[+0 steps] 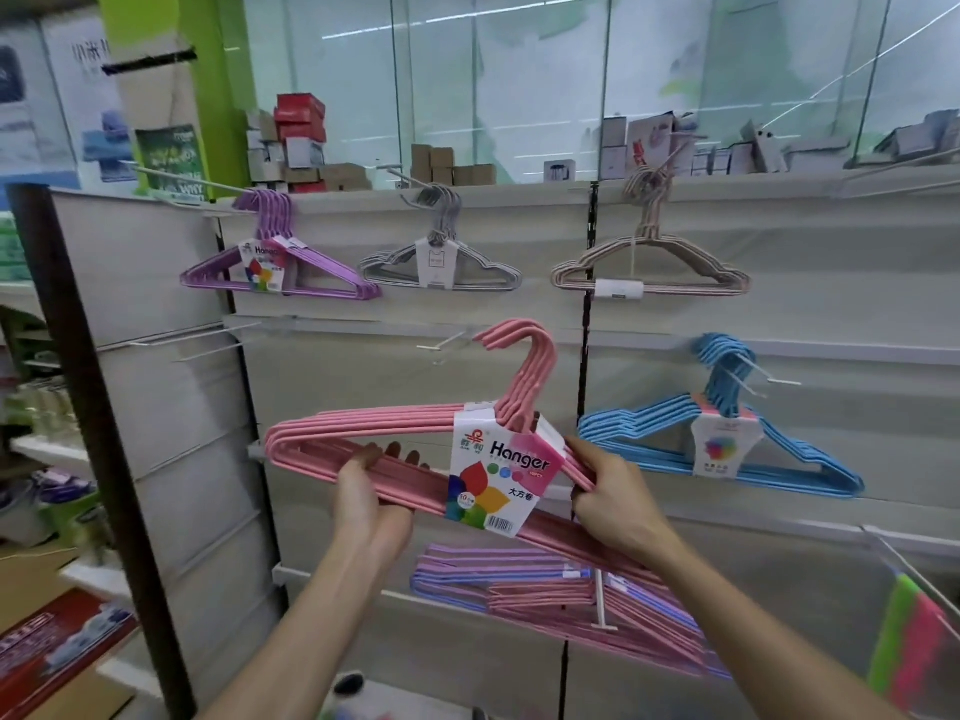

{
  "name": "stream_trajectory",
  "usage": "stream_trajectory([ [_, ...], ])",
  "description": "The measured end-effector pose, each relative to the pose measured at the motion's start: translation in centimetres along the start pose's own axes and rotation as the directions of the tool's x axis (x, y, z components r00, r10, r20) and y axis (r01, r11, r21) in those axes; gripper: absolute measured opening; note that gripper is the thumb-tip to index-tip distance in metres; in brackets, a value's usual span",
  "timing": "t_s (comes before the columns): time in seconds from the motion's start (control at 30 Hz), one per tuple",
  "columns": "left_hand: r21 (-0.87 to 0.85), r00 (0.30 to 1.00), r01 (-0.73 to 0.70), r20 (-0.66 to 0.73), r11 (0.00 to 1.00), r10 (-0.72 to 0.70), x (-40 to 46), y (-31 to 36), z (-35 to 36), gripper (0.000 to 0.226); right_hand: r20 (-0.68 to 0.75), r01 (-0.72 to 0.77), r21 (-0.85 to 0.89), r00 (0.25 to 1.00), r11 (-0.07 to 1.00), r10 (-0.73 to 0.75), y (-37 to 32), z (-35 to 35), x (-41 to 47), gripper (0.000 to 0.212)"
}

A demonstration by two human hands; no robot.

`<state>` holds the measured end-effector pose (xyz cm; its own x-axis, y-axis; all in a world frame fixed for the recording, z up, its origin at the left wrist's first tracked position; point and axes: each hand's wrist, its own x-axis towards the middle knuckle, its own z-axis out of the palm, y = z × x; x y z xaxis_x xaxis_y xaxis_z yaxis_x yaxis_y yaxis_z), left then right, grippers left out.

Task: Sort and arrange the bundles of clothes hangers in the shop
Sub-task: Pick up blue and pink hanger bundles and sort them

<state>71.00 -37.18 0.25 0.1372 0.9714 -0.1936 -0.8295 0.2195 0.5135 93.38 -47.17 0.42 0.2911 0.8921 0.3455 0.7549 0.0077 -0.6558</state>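
Aloft — pink hanger bundle (395, 428) in 2 hands

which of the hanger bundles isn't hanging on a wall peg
The pink plastic hanger bundle, held in both hands; the purple, grey, beige and blue bundles hang on pegs.

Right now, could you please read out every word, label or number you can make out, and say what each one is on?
"Hanger": pink bundle's label, held by left hand and right hand.
"大方卷": same label, lower right.
"10": same label, small circle; likely, not sharp.
Red brand mark and barcode digits there: too small.
"Hange…": purple bundle's label, partly covered.
Grey bundle's label, blue bundle's label, green poster: too blurred.
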Motion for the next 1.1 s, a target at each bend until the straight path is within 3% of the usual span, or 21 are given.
stream_trajectory([
  [0.23, -0.023, 0.998, -0.032, -0.048, 0.999, 0.031, 4.4, 0.9, 1.3, 0.006, 0.058, 0.044, -0.049, 0.998, 0.998, -0.041, 0.1, 2.0, 6.6, 0.073],
  [0.63, -0.079, 0.996, -0.037, -0.081, 0.996, 0.03, 13.0, 2.0, 0.1, 0.015, 0.105, 0.056, -0.141, 0.994, 0.988, -0.041, -0.3, 5.8, 13.7, 0.077],
  [1.1, -0.109, 0.978, 0.207, -0.008, 0.972, -0.209, 25.3, 1.8, 0.4, 0.01, 0.0, -0.042, -0.28, 0.999, 0.959, 0.043, 0.7, 10.4, 20.9, 0.076],
])
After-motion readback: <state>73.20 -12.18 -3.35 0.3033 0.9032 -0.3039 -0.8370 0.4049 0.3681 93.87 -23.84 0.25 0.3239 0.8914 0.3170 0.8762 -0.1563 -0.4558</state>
